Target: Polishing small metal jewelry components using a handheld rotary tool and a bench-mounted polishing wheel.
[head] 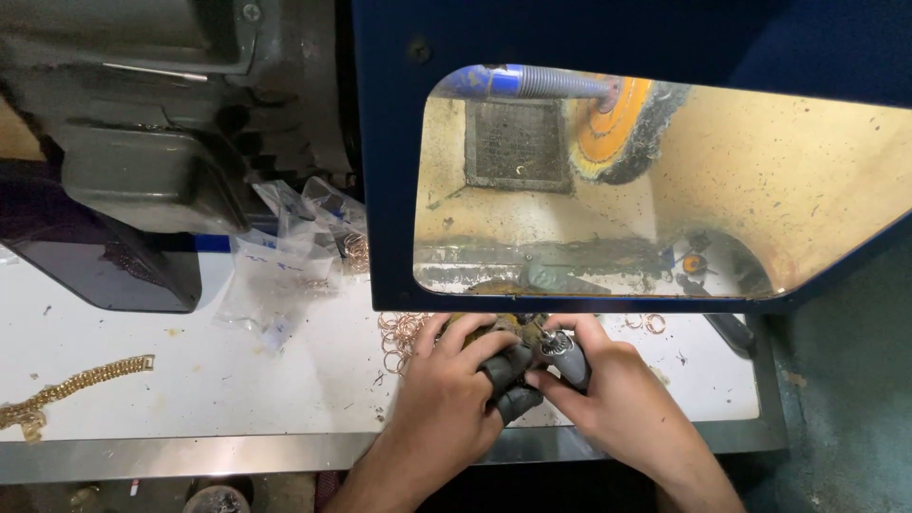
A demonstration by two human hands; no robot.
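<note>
The person is working at a white bench top [237, 380] in front of a blue machine hood [570, 38] with a clear window. Behind the window an orange polishing wheel [617, 128] with a dark bristle edge is sitting on a blue spindle [532, 82].

The left hand [446, 399] is lying with the fingers curled over a dark, dirty block [508, 370], gripping it from the top and the side. The right hand [608, 389] is closing its fingers around a small grey hand tool [568, 353], whose tip is pointing at the top of the block, just below the edge of the hood. What exactly is lying on the block under the tool tip is too small to tell. The two hands are touching each other at the block, near the front edge of the bench.

A heap of small copper-coloured rings [399, 337] is lying just left of the left hand, and two more rings [651, 323] are lying to the right. Clear plastic bags [285, 266] are piled further left, and a gold-coloured chain [76, 385] is lying at the far left of the bench.
</note>
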